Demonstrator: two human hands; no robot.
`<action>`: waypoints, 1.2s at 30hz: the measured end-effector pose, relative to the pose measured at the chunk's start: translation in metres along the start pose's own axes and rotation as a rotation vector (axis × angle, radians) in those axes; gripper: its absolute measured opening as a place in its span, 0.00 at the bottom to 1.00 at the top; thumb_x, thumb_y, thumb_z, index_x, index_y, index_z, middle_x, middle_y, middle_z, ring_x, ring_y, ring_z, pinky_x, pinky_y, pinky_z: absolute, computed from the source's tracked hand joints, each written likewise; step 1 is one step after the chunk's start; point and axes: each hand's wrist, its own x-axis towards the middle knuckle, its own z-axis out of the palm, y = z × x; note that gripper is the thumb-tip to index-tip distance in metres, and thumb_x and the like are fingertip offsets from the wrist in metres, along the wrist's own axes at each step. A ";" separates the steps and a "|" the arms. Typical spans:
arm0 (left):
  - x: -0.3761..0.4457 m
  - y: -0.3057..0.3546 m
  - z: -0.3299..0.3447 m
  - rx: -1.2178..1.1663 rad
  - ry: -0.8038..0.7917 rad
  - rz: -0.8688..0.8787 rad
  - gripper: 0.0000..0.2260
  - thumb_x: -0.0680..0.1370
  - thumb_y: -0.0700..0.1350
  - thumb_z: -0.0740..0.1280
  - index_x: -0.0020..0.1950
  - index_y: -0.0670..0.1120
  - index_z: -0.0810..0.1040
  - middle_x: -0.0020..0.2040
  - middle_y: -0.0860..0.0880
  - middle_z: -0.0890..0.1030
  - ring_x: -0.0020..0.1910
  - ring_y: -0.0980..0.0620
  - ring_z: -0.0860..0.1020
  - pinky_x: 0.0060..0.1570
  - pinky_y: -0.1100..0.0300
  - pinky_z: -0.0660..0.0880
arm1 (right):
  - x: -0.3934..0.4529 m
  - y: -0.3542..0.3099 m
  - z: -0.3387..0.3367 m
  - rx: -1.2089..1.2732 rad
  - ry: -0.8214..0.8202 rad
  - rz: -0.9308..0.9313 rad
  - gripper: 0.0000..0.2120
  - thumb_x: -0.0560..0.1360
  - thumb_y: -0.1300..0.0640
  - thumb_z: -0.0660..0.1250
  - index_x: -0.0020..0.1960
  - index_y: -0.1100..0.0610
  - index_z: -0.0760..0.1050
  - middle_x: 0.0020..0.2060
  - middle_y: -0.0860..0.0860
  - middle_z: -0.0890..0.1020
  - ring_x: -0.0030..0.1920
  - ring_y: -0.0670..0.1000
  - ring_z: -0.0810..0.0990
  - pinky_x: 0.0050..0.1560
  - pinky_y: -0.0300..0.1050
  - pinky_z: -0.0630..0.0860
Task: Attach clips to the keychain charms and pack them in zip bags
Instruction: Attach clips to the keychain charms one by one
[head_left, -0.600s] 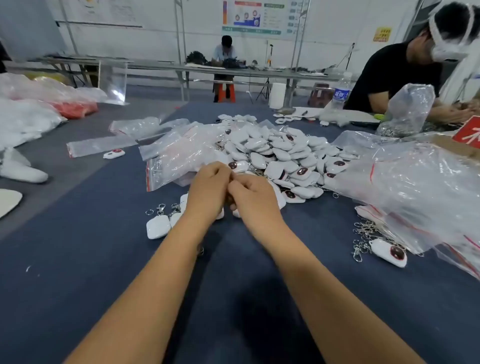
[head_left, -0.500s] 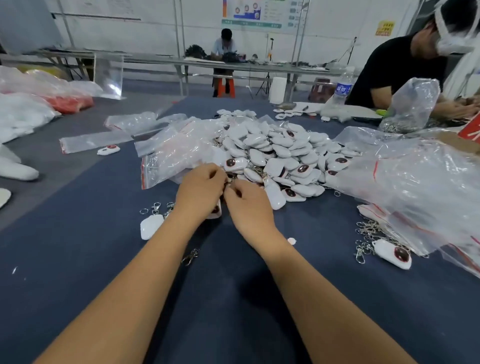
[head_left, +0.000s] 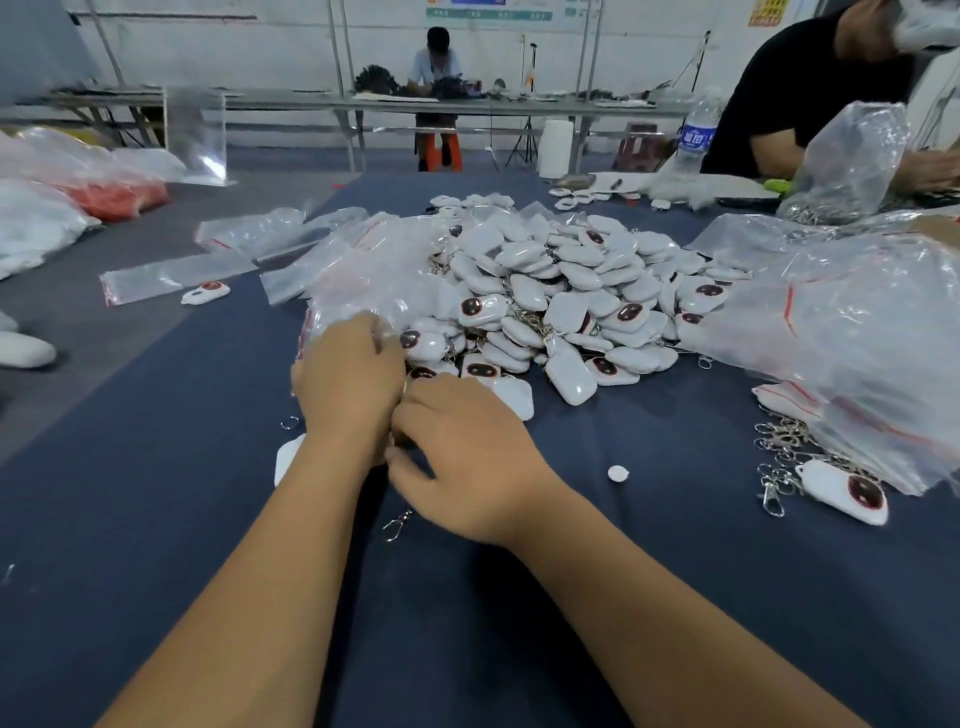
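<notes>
Head view: my left hand (head_left: 349, 383) and right hand (head_left: 470, 457) meet knuckle to knuckle with fingers curled under; what they pinch I cannot tell. Just beyond lies the charm pile (head_left: 561, 291), zip bags (head_left: 358, 270) to its left, loose clips (head_left: 779, 452) well right. Most charms look unpacked.

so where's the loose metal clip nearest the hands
In the head view, the loose clip lies on the blue cloth between the forearms, just below the right hand.
</notes>
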 end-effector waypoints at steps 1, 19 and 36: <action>0.001 0.000 -0.003 -0.097 0.056 0.012 0.12 0.79 0.44 0.59 0.35 0.48 0.68 0.38 0.48 0.74 0.45 0.41 0.72 0.46 0.51 0.66 | 0.000 -0.004 0.001 0.011 0.006 -0.028 0.05 0.71 0.61 0.69 0.39 0.62 0.78 0.39 0.57 0.78 0.41 0.59 0.74 0.44 0.52 0.67; -0.001 0.005 -0.053 -1.633 -0.434 -0.469 0.06 0.76 0.45 0.65 0.43 0.45 0.80 0.32 0.50 0.79 0.27 0.53 0.78 0.29 0.67 0.75 | 0.004 0.032 0.013 -0.091 -0.283 0.264 0.18 0.82 0.45 0.52 0.71 0.38 0.67 0.78 0.44 0.57 0.79 0.47 0.47 0.75 0.59 0.38; -0.014 0.008 0.003 -1.021 -0.221 -0.238 0.10 0.82 0.44 0.63 0.45 0.53 0.82 0.31 0.55 0.81 0.27 0.55 0.79 0.29 0.61 0.77 | -0.004 0.053 -0.020 0.938 0.126 0.759 0.10 0.75 0.60 0.70 0.55 0.55 0.75 0.29 0.45 0.80 0.30 0.47 0.78 0.32 0.40 0.77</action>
